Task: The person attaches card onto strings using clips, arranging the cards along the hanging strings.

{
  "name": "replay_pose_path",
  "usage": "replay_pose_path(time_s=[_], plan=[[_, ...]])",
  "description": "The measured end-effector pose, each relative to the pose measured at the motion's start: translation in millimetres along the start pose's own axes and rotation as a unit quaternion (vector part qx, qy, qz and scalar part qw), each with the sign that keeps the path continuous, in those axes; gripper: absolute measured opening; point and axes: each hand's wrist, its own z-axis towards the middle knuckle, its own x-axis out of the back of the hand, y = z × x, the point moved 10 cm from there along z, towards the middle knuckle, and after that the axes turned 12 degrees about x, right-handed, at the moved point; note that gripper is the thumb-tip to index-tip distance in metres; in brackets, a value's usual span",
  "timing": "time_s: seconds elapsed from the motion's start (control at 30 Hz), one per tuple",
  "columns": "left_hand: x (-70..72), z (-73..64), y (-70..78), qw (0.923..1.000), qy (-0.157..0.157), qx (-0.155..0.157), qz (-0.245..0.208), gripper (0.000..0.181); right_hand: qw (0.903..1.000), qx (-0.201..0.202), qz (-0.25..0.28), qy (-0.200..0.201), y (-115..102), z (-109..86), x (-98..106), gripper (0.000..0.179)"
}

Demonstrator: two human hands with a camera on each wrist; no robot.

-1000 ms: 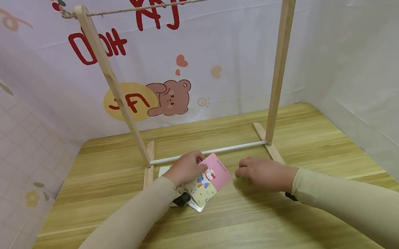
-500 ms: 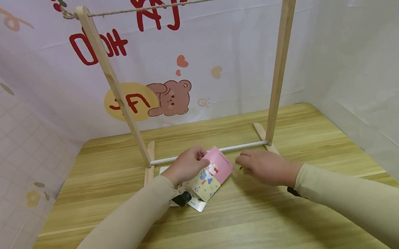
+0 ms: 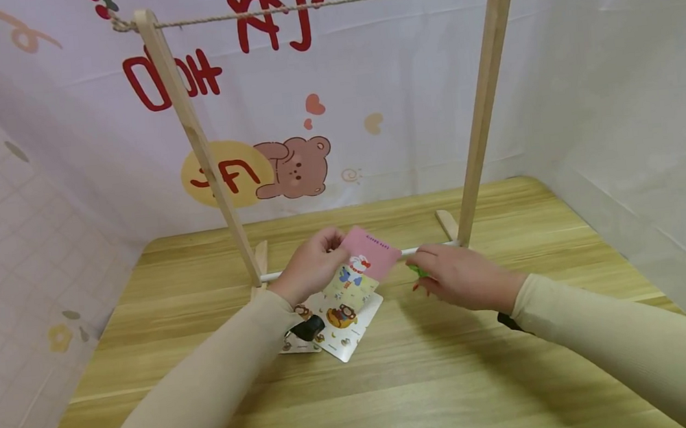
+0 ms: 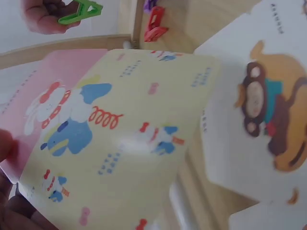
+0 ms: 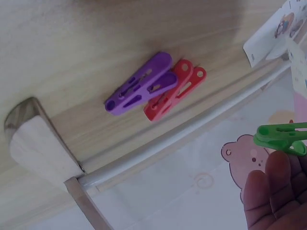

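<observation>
My left hand (image 3: 313, 265) pinches a pink-and-yellow card (image 3: 363, 264) with a rabbit drawing by its upper left edge. The card is raised and tilted over the table. My right hand (image 3: 463, 275), just right of it, holds a green clothespin (image 5: 280, 138) between thumb and fingers. In the left wrist view the clothespin stands apart from the card. Beneath my right hand, a purple clothespin (image 5: 141, 84) and a red clothespin (image 5: 176, 90) lie side by side on the table. Two white cards with monkey drawings lie under my left hand, the nearer white card (image 3: 345, 341) showing most.
A wooden frame stands behind my hands, with a left post (image 3: 195, 132), a right post (image 3: 487, 97) and a white bottom rod (image 5: 187, 127). A twine rope (image 3: 322, 2) spans its top. The wooden table (image 3: 398, 401) lies below, with a printed cloth (image 3: 417, 83) behind.
My left hand has lifted the pink-and-yellow card up and away, uncovering more of the white cards. My right hand has risen slightly with the green clothespin, which now shows more.
</observation>
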Motion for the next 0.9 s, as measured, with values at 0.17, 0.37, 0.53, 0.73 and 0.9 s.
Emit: replay_pose_path(time_s=[0.17, 0.37, 0.53, 0.73, 0.9], plan=[[18.4, 2.8, 6.5, 0.9984, 0.031, -0.016, -0.044, 0.009, 0.9997, -0.008, 0.023, 0.006, 2, 3.6, 6, 0.034], [44.7, 2.7, 16.7, 0.9931, 0.076, -0.037, -0.081, 0.014, 0.9994, -0.001, -0.002, 0.036, 1, 8.0, 18, 0.034], [65.5, -0.3, 21.9, 0.9873, 0.113, -0.045, -0.102, 0.016, 0.9995, -0.005, 0.003, 0.031, 1, 11.0, 21, 0.034], [86.9, -1.3, 25.9, 0.9798, 0.147, -0.052, -0.125, 0.019, 0.9992, -0.001, -0.008, 0.038, 0, 17.4, 32, 0.033], [100.6, -3.2, 31.9, 0.9758, 0.165, -0.064, -0.129, 0.02, 0.999, -0.014, -0.012, 0.041, 3, 25.3, 45, 0.032]])
